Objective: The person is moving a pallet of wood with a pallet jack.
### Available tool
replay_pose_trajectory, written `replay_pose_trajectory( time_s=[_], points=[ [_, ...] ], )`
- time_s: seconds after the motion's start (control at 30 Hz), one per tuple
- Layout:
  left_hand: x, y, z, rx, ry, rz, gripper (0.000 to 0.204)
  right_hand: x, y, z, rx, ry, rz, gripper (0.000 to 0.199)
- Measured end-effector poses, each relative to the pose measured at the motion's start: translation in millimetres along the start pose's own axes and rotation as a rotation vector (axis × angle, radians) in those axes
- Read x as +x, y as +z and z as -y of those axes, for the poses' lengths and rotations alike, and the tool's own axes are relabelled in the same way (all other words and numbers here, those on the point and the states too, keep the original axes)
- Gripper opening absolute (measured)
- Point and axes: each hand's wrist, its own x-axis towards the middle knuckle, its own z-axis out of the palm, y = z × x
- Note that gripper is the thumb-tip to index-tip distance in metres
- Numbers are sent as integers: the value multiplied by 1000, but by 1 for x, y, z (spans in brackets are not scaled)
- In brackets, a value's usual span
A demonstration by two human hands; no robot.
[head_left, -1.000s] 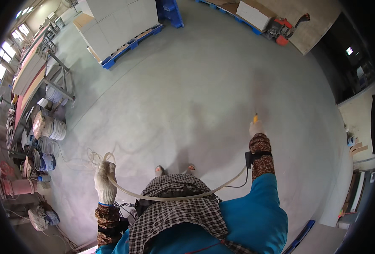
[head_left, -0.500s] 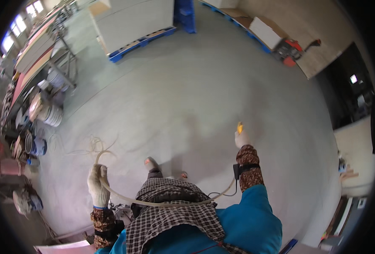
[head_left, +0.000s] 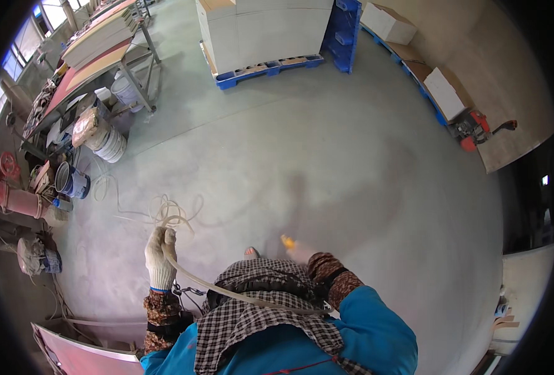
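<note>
My left hand [head_left: 160, 261], in a white knit glove, is closed round a pale flexible hose [head_left: 246, 299]. From that hand the hose sags across my checked apron [head_left: 258, 317] toward my right side, where its end is hidden. Beyond the left hand, more of it lies in loose coils on the floor. My right hand [head_left: 301, 252] is blurred by motion in front of my waist. A small yellow hand tool [head_left: 287, 242] sticks out of its grip; the blur hides its exact kind.
Buckets [head_left: 108, 142] and a long table [head_left: 99, 69] stacked with boards line the left. Ahead, large white boxes [head_left: 271, 37] sit on a blue pallet [head_left: 264, 70]. A red pallet jack [head_left: 474, 128] stands far right. A pink-sided bin [head_left: 89, 356] is near left.
My right hand has swung left and inward with the yellow tool, from out at the right to my waist. The left hand keeps hold of the hose. The surroundings have shifted rightward in view.
</note>
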Motion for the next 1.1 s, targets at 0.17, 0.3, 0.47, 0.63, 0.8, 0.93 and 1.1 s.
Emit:
replay_pose_trajectory(
  time_s=[0.17, 0.3, 0.47, 0.63, 0.8, 0.93, 1.1],
  points=[
    [-7, 14, 14, -112, -14, 1, 24, 52, -115, -130, 156, 301, -759, 54],
    [-9, 10, 10, 52, -24, -64, 25, 11, -207, -103, 287, 407, -866, 53],
    [11, 19, -18, -51, -41, -75, 24, 39, -194, -125, 145, 346, -715, 54],
    [22, 19, -47, -36, -74, -96, 23, 67, -84, -72, -54, 95, -144, 50],
    [23, 17, -43, -15, -83, -162, 22, 91, -122, -17, -29, 50, -262, 55],
    [24, 53, -73, -3, -125, -172, 24, 154, -290, -42, 284, 97, -707, 60],
    [19, 105, -88, 64, -191, -338, 16, 207, -396, -83, 493, 188, -759, 56]
  ],
)
